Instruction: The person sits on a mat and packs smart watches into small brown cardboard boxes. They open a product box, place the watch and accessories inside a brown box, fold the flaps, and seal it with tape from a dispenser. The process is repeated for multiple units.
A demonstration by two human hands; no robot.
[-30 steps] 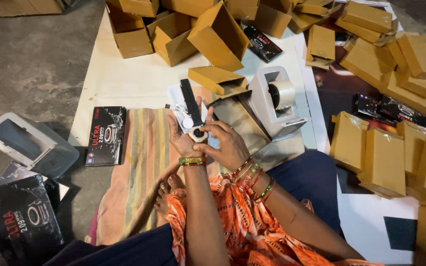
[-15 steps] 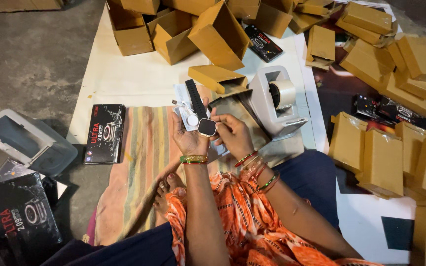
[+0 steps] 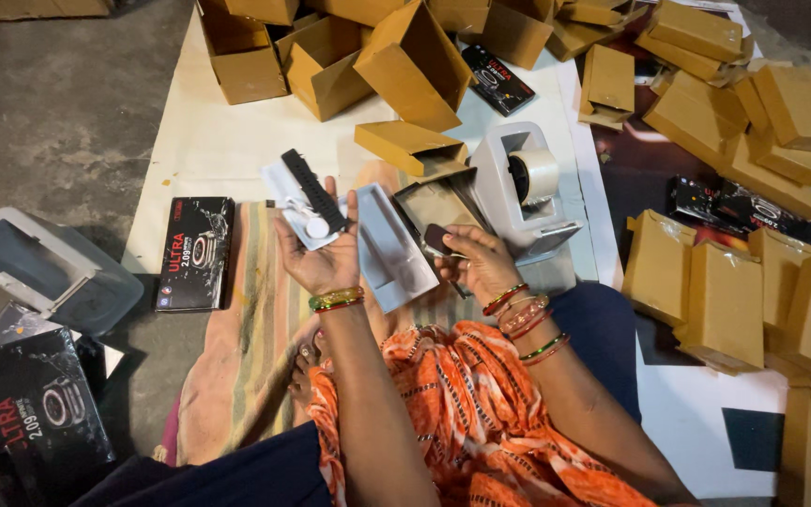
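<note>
My left hand (image 3: 319, 255) is raised palm up. It holds a white packet (image 3: 293, 208) with a black watch strap (image 3: 312, 188) and a small white round disc lying on it. My right hand (image 3: 474, 263) sits to the right and pinches a small dark rectangular piece (image 3: 437, 238) between thumb and fingers. Between the two hands lies a grey open box tray (image 3: 389, 246), tilted. Both wrists wear coloured bangles.
A grey tape dispenser (image 3: 526, 188) stands just beyond my right hand. Several brown cardboard boxes (image 3: 415, 61) crowd the top and right. Black printed watch boxes (image 3: 194, 252) lie at the left, next to a grey plastic tray (image 3: 39, 272). A striped cloth (image 3: 255, 310) covers the floor below.
My hands have drawn apart. The left one keeps the packet with the strap. The right one has moved right and down with the small dark piece.
</note>
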